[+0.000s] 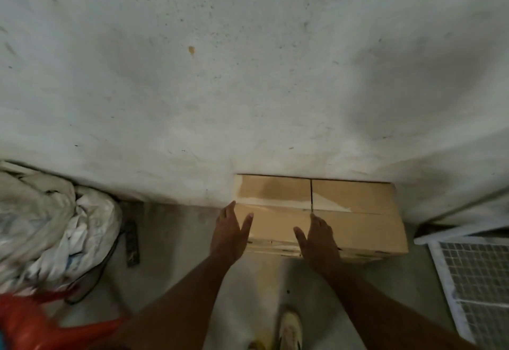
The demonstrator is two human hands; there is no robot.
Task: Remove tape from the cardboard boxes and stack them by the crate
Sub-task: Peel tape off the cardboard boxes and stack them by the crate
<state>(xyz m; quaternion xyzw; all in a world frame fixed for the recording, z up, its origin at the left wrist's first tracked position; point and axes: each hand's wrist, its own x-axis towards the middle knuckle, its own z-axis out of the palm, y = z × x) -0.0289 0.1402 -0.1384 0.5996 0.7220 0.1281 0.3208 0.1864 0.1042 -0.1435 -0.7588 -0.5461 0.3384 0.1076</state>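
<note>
Nearest, a pale shoe (289, 330) on the floor. Ahead, left hand (230, 232) and right hand (319, 239), fingers straight and spread, holding nothing; whether touching the box, unclear. Under them, a flattened cardboard box (355, 212) against the white wall (248, 74), by a white mesh crate (473, 275) at right. Crumpled white sack (49, 217) at left
</note>
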